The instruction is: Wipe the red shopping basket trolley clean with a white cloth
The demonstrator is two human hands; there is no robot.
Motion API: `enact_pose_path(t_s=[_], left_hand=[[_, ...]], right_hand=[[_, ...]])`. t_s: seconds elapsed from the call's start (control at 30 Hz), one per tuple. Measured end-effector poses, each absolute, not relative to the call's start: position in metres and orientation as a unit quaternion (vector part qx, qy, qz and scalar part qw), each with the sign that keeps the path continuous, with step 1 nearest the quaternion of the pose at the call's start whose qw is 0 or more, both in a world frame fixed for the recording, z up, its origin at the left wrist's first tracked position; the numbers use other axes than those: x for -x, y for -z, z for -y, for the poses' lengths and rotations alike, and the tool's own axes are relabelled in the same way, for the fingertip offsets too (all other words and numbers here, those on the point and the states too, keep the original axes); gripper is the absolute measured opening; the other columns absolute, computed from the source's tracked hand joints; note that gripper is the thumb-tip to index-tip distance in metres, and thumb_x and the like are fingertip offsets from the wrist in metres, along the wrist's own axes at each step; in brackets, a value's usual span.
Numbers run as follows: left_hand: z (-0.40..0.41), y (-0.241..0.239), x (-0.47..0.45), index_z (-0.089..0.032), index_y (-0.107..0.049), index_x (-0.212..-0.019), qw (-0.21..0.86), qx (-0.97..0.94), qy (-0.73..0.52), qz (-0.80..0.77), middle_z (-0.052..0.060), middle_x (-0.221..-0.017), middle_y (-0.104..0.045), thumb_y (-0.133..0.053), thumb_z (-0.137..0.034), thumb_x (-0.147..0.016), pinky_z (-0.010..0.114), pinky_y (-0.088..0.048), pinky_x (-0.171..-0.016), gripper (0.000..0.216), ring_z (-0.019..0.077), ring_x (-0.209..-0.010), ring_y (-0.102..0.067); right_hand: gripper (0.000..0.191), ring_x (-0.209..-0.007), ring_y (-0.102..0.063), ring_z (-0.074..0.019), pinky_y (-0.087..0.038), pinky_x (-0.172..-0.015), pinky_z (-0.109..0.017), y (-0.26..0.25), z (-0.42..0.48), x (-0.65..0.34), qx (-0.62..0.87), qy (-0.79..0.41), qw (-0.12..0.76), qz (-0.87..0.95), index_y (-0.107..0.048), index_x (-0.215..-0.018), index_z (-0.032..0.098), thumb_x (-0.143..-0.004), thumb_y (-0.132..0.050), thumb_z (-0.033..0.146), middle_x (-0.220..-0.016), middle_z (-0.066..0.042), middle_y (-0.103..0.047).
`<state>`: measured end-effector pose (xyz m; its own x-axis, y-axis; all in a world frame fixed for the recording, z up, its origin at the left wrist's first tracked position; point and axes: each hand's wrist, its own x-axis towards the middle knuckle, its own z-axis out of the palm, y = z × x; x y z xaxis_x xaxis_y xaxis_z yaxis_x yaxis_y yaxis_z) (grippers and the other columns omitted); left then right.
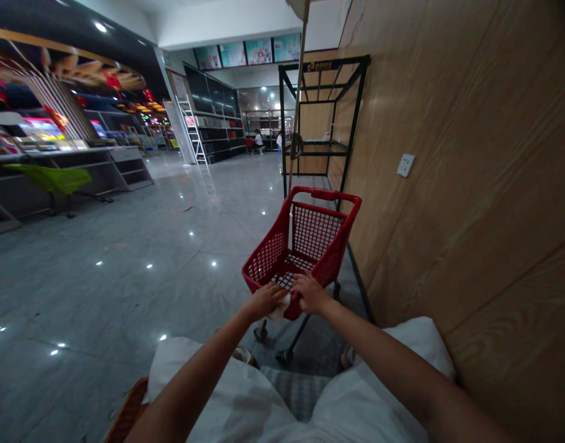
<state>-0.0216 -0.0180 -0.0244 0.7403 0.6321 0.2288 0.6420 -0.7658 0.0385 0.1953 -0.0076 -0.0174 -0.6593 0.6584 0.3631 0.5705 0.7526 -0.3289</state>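
Observation:
A small red shopping cart (318, 231) with a grid-walled basket stands on the floor close in front of my knees, its handle on the far side. My left hand (265, 300) is closed on a crumpled white cloth (280, 309) and presses it against the near rim of the basket. Just to the right, my right hand (310, 293) grips that same rim, its fingers curled over the edge. The inside of the basket shows a bare grid bottom. My palms are turned away, so part of the cloth is hidden.
A wood-panelled wall (466, 160) with a socket (406, 165) runs close on my right. Behind the cart stand a black metal rack (356, 117) and a long pole (297, 111). A green cart (56, 178) is at the left. Far off, a person (259, 141) sits near shelves.

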Motion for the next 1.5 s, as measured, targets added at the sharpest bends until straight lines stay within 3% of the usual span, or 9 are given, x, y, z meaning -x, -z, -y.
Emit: enact_pose_path(t_s=[0.13,0.23,0.33,0.43,0.63,0.77,0.97,1.23,1.5], left_hand=[[-0.003,0.015,0.047,-0.016,-0.058,-0.110,0.017,0.918,0.116,0.378,0.009,-0.112,-0.058,-0.054,-0.014,-0.084,0.037,-0.041,-0.097,0.026,0.0198,-0.107,-0.050],[-0.008,0.011,0.046,-0.016,-0.061,-0.106,-0.008,0.916,0.108,0.387,0.008,-0.109,-0.060,-0.055,-0.014,-0.083,0.037,-0.041,-0.097,0.024,0.0199,-0.104,-0.052],[-0.002,0.006,0.020,-0.019,-0.058,-0.113,-0.082,0.900,0.156,0.398,0.007,-0.107,-0.061,-0.053,-0.018,-0.085,0.034,-0.045,-0.091,0.029,0.0186,-0.101,-0.054],[0.004,-0.001,-0.017,-0.021,-0.053,-0.122,-0.163,0.871,0.257,0.386,0.007,-0.114,-0.059,-0.047,-0.018,-0.088,0.033,-0.046,-0.092,0.034,0.0173,-0.104,-0.055],[0.000,0.002,-0.064,-0.020,-0.058,-0.113,-0.101,0.792,0.381,0.466,0.009,-0.126,-0.049,-0.047,-0.011,-0.082,0.037,-0.043,-0.097,0.034,0.0195,-0.114,-0.050],[0.012,0.013,-0.064,-0.019,-0.063,-0.102,-0.073,0.855,0.287,0.426,0.008,-0.113,-0.057,-0.049,-0.020,-0.084,0.037,-0.041,-0.097,0.022,0.0209,-0.110,-0.051],[0.022,0.016,-0.062,-0.022,-0.054,-0.119,-0.004,0.877,0.222,0.425,0.009,-0.117,-0.056,-0.063,-0.049,-0.076,0.041,-0.040,-0.095,0.051,0.0250,-0.108,-0.050],[0.007,-0.002,-0.027,-0.023,-0.050,-0.126,-0.008,0.914,0.139,0.380,0.006,-0.111,-0.059,-0.056,-0.035,-0.084,0.033,-0.042,-0.090,0.044,0.0193,-0.101,-0.054],[0.021,0.004,-0.078,-0.023,-0.064,-0.099,0.018,0.864,0.189,0.467,0.006,-0.095,-0.062,-0.058,-0.044,-0.081,0.034,-0.041,-0.087,0.028,0.0205,-0.094,-0.056]], right_hand=[[0.036,-0.127,-0.042,-0.0269,-0.008,-0.110,-0.053,0.008,0.001,-0.236,0.356,-0.131,0.225,0.897,-0.071,-0.087,0.022,-0.058,-0.053,0.012,-0.101,-0.005,-0.070],[0.030,-0.128,-0.040,-0.0285,-0.007,-0.109,-0.056,-0.001,0.010,-0.241,0.402,-0.123,0.183,0.889,-0.070,-0.097,0.024,-0.072,-0.054,0.026,-0.105,-0.005,-0.069],[0.034,-0.110,-0.056,-0.0258,-0.022,-0.105,-0.053,-0.001,0.026,-0.227,0.451,-0.079,0.119,0.881,-0.065,-0.107,0.022,-0.087,-0.043,0.040,-0.104,-0.007,-0.069],[0.035,-0.087,-0.064,-0.0232,-0.043,-0.085,-0.040,0.008,0.038,-0.213,0.523,-0.026,0.080,0.848,-0.062,-0.105,0.017,-0.092,-0.036,0.038,-0.096,-0.012,-0.069],[0.030,-0.080,-0.065,-0.0235,-0.043,-0.069,-0.032,0.024,0.035,-0.225,0.533,0.024,0.086,0.842,-0.061,-0.100,0.016,-0.091,-0.037,0.032,-0.092,-0.013,-0.068],[0.029,-0.081,-0.065,-0.0225,-0.042,-0.069,-0.030,0.026,0.033,-0.234,0.530,0.025,0.096,0.842,-0.061,-0.099,0.018,-0.091,-0.036,0.033,-0.093,-0.011,-0.069],[0.026,-0.080,-0.064,-0.0216,-0.041,-0.072,-0.030,0.025,0.034,-0.242,0.530,0.034,0.094,0.842,-0.061,-0.100,0.017,-0.088,-0.043,0.033,-0.092,-0.011,-0.069],[0.022,-0.088,-0.059,-0.0196,-0.036,-0.090,-0.033,0.027,0.036,-0.250,0.495,0.060,0.155,0.853,-0.061,-0.092,0.018,-0.089,-0.043,0.031,-0.090,-0.007,-0.067],[0.023,-0.094,-0.057,-0.0197,-0.032,-0.099,-0.034,0.032,0.034,-0.248,0.493,0.030,0.169,0.853,-0.059,-0.100,0.017,-0.082,-0.048,0.025,-0.097,-0.008,-0.066]])
